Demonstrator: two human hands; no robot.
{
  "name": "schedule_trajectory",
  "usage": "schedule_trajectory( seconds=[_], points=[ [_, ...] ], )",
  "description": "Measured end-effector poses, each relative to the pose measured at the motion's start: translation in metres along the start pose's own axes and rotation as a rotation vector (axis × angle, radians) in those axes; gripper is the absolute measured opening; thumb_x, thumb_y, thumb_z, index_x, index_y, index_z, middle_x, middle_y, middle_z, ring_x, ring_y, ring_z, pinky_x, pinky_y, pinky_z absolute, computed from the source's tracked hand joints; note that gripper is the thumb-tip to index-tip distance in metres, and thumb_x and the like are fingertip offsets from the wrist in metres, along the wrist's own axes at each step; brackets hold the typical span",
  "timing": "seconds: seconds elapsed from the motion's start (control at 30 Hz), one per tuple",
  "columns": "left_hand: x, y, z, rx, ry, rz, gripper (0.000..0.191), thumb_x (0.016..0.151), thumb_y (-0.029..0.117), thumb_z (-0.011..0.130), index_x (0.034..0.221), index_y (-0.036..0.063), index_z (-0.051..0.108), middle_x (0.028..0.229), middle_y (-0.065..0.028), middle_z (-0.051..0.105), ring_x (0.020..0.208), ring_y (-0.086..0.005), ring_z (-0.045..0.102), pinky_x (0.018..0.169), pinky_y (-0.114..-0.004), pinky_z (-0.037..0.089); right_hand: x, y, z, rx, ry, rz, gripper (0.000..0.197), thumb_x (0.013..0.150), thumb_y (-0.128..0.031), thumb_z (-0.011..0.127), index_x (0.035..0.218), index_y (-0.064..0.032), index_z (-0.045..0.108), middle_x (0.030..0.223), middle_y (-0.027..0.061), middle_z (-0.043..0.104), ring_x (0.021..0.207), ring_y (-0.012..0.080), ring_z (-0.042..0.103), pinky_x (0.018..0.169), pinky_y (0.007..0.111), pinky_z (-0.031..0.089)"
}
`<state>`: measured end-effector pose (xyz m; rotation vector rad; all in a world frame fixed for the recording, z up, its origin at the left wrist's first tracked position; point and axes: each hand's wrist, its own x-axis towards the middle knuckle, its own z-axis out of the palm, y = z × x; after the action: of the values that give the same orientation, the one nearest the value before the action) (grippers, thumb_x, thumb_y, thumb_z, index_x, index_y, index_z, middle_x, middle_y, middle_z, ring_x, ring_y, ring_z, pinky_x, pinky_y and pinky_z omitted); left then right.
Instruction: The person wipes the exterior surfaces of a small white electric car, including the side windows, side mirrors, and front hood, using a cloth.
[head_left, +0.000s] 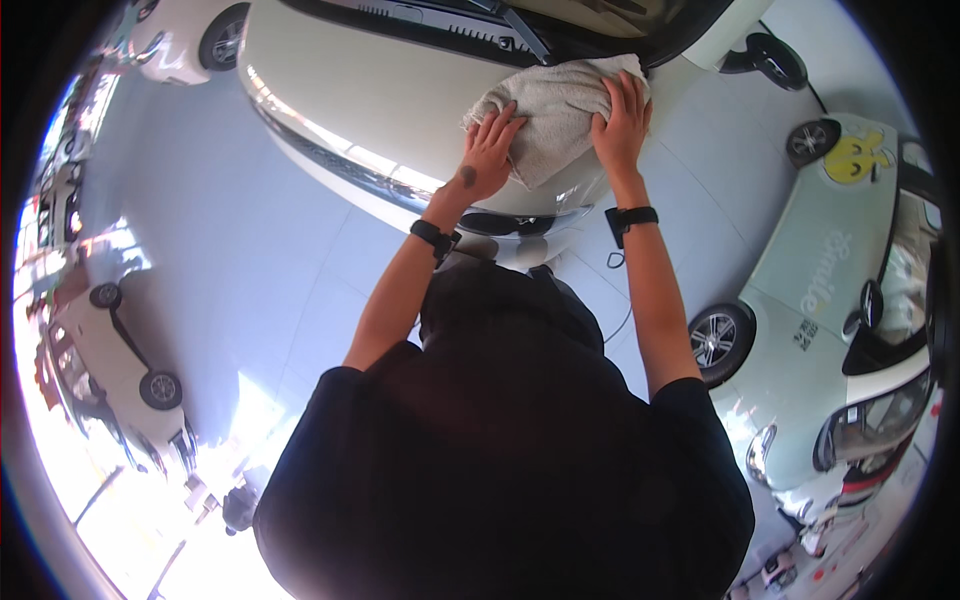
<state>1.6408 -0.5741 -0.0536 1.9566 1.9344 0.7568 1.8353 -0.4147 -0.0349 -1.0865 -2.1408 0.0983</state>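
A light grey terry cloth (559, 112) lies bunched on the white hood (375, 82) of a car, near the corner by the windshield and above the headlight (517, 223). My left hand (491, 154) rests on the cloth's left edge with its fingers spread. On the cloth's right end lies my right hand (624, 124), fingers spread and pointing towards the windshield. Both palms face down, and how firmly they press cannot be told. A black band is on each wrist. One wiper arm (525, 37) ends just beyond the cloth.
A pale green car (810, 270) with a yellow cartoon decal stands at the right. More cars, one beige (112, 360), stand at the left on the glossy tiled floor (225, 195). The white car's side mirror (776, 61) juts out at upper right. A thin cable (621, 326) lies near my body.
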Motion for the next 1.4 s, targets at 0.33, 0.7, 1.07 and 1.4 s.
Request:
schedule_trajectory(
  seconds=[0.33,0.7,1.07,1.4],
  points=[
    [-0.091,0.043,0.042,-0.006,-0.09,-0.141,0.066,0.079,-0.003,0.056,0.143,0.0046,0.039,0.157,-0.0164,0.028,0.147,-0.0403,0.022,0.118,-0.057,0.021,-0.141,-0.011,-0.015,0.309,-0.254,-0.083,0.065,0.073,-0.008,0.067,0.135,-0.0048,0.049,0.152,0.0204,0.038,0.142,0.0423,0.032,0.115,0.058,0.025],
    [-0.083,0.075,0.03,0.164,-0.245,0.003,0.072,0.079,-0.006,0.049,0.149,0.0066,0.035,0.157,-0.0105,0.034,0.146,-0.0303,0.032,0.121,-0.057,0.017,-0.191,0.022,-0.069,0.381,-0.451,0.195,0.066,0.072,0.005,0.07,0.135,-0.0043,0.051,0.138,0.0217,0.05,0.126,0.0426,0.047,0.107,0.048,0.04],
    [-0.001,0.026,0.005,-0.003,0.126,-0.258,0.072,0.082,0.007,0.055,0.151,0.0144,0.035,0.159,-0.0029,0.032,0.148,-0.027,0.029,0.121,-0.045,0.021,0.022,-0.024,-0.06,0.2,-0.138,-0.281,0.056,0.07,0.011,0.065,0.122,-0.0094,0.063,0.143,0.0124,0.05,0.13,0.0357,0.048,0.111,0.044,0.036],
    [-0.017,-0.028,-0.016,-0.042,0.32,-0.411,0.079,0.079,0.001,0.052,0.154,0.0148,0.03,0.161,-0.0059,0.028,0.149,-0.0323,0.025,0.121,-0.05,0.02,0.101,-0.087,0.052,0.163,-0.195,-0.495,0.057,0.077,0.0,0.066,0.133,-0.0068,0.054,0.151,0.0176,0.04,0.136,0.0454,0.04,0.11,0.05,0.038]
  ],
)
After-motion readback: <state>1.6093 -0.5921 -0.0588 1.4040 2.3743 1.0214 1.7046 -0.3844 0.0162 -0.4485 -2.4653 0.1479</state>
